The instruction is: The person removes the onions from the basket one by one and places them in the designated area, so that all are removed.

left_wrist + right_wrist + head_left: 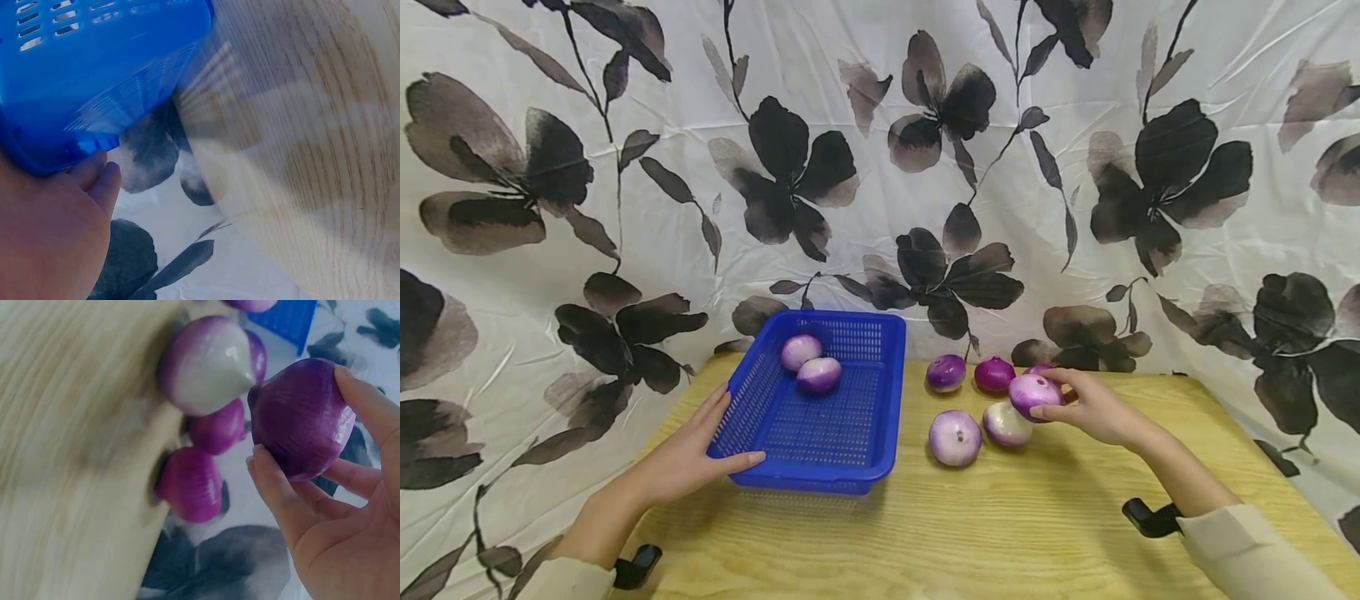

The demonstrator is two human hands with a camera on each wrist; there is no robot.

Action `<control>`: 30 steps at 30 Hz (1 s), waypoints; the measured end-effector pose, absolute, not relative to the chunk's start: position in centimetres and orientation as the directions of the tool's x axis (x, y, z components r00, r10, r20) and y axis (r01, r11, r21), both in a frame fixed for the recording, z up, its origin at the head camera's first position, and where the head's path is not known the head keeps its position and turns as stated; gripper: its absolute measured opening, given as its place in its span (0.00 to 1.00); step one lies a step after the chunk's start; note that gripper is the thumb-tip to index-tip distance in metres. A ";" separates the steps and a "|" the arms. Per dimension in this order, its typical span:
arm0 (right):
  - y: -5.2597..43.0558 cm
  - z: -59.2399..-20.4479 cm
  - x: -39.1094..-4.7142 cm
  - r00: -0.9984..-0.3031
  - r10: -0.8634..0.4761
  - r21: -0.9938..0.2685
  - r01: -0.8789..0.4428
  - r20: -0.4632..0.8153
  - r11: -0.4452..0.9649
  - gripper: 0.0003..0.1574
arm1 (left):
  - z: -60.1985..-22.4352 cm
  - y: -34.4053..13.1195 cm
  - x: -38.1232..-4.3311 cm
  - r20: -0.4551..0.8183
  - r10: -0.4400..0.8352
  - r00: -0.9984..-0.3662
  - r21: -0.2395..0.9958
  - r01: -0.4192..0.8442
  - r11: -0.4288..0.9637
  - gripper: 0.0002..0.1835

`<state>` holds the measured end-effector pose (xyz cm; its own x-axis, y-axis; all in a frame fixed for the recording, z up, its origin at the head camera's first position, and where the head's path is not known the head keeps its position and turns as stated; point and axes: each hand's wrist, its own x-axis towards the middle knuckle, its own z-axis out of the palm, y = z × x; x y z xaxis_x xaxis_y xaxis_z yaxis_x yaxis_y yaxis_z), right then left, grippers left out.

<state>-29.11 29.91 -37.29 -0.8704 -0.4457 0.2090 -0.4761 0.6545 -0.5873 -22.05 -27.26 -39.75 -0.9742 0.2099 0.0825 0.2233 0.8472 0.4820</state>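
Observation:
My right hand (1093, 406) grips a purple-and-white onion (1033, 395) between thumb and fingers, raised over the other onions; the right wrist view shows this held onion (303, 419) purple on its near side. Beneath it lies a pale onion (1007, 425), with another white-purple onion (955, 437) to its left. My left hand (681, 458) holds the left near corner of a blue plastic basket (891, 400), thumb over the rim and fingers along the outside. Two onions (819, 375) rest inside, toward the back left. In the left wrist view the fingertips partly hide behind the basket's edge.
Farther back on the wooden table (985, 533) sit a dark purple onion (945, 372), a magenta onion (995, 375) and one partly hidden by the held onion. A flower-patterned cloth (850, 208) hangs behind and around the table's far and side edges.

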 end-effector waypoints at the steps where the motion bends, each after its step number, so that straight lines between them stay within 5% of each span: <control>1: 30.2 -37.4 -29.2 -0.871 -0.447 -0.599 -0.473 0.205 0.646 0.37 | -39.8 -27.3 -22.1 0.083 0.210 -0.974 0.482 0.224 0.847 0.66; 11: 32.5 -39.1 -29.4 -0.868 -0.446 -0.613 -0.479 0.220 0.628 0.27 | -39.9 -27.3 -22.0 0.074 0.207 -0.976 0.481 0.216 0.850 0.66; 21: 34.0 -40.9 -29.2 -0.894 -0.447 -0.619 -0.376 0.045 0.690 0.32 | -39.7 -27.3 -22.1 0.076 0.212 -0.974 0.484 0.222 0.847 0.66; 30: 35.3 -41.8 -29.5 -0.893 -0.436 -0.751 -0.209 -0.115 0.627 0.34 | -39.7 -27.2 -22.1 0.076 0.210 -0.975 0.478 0.221 0.850 0.66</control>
<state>-29.50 35.33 -41.79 -0.8926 -0.4358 -0.1154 -0.2090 0.6268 -0.7507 -22.08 -27.24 -39.69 -0.9747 0.2105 0.0755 0.2206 0.8499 0.4785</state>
